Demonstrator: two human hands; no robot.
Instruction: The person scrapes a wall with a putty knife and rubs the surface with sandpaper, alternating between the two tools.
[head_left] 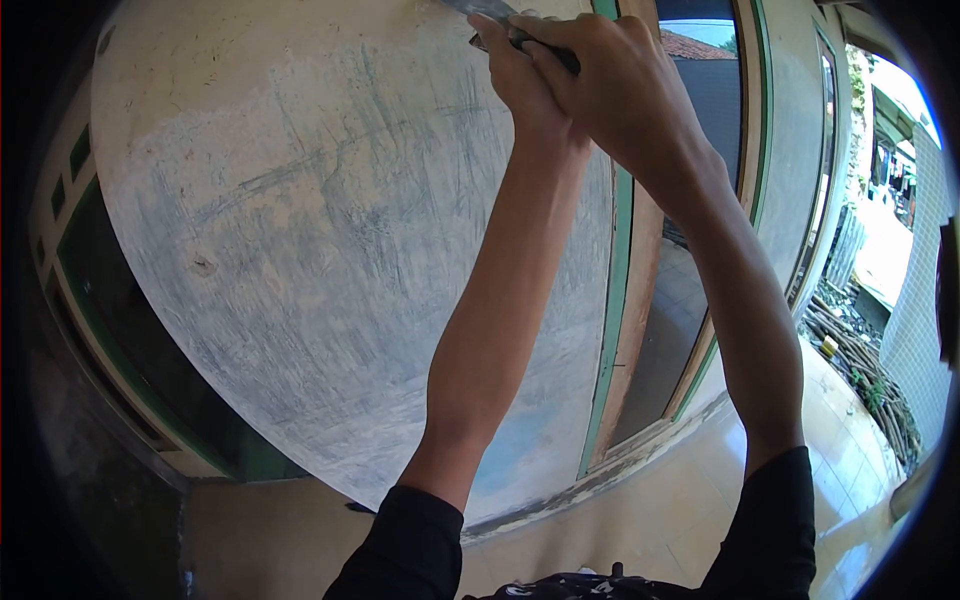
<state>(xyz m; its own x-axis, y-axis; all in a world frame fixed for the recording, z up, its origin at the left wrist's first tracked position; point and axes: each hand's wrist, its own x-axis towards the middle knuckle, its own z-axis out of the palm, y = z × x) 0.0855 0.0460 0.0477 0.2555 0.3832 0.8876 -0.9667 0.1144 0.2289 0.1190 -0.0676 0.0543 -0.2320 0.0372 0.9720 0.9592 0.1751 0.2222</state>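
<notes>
Both hands are raised together at the top of the head view, against a pale, patchy wall. My right hand is closed round the black handle of a scraper, whose flat grey blade runs up to the frame's top edge. My left hand grips the same tool nearer the blade, its fingers partly hidden behind it. The wall has a scuffed, whitish-grey surface low down and smoother cream paint higher up. A small chipped spot shows at its left.
Right of the wall stands a green-edged wooden frame with dark glass. Shiny floor tiles run along the wall's foot. A dark green-framed opening lies at left. Outside on the right are piled sticks and a netted screen.
</notes>
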